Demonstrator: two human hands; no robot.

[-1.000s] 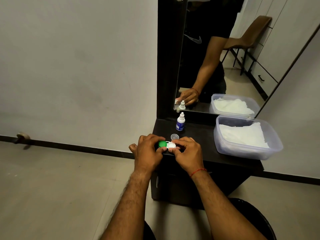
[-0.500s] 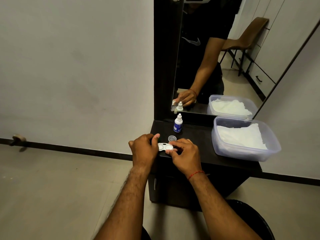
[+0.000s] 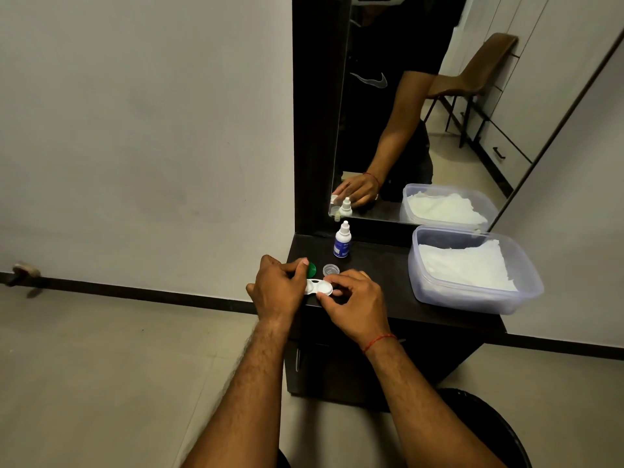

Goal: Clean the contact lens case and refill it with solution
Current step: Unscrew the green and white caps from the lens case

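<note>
**Green Cap Comes Off Lens Case**

The left hand point(image 3: 277, 288) curls its fingers round the green cap point(image 3: 311, 270), which was on the case a second ago and is now lifted clear at eleven o'clock of the white lens case point(image 3: 319, 287). The case rests at the near edge of the dark table point(image 3: 381, 275). The right hand point(image 3: 358, 302) pinches the case's three o'clock end. One well looks open, so cleaning can likely begin. A clear cap point(image 3: 331, 269) lies at twelve o'clock. Beyond it stands the solution bottle point(image 3: 342, 244), with a tissue tub point(image 3: 472, 298) at two o'clock.
</note>
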